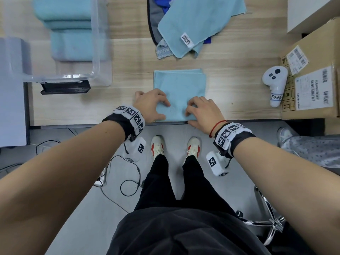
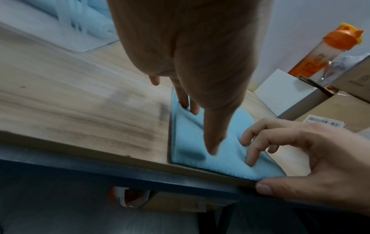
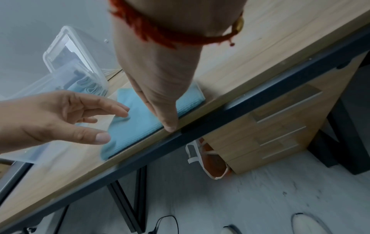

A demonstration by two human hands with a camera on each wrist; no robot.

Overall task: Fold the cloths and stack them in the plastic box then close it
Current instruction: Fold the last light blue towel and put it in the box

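My folded cloth (image 1: 181, 89) lies at the table (image 1: 128, 74) edge before me. The plastic box (image 1: 97, 52) sits behind-left, another cloth (image 1: 198, 23) behind.

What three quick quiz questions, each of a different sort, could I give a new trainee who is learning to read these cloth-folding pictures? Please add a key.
1. True or false: the clear plastic box already holds folded cloths.
2. Multiple choice: the folded cloth under the hands lies A) inside the box, B) at the near edge of the table, C) on the cardboard box.
3. Fill in: the left hand and the right hand both touch the ____.

Key: 1 true; 2 B; 3 folded cloth.
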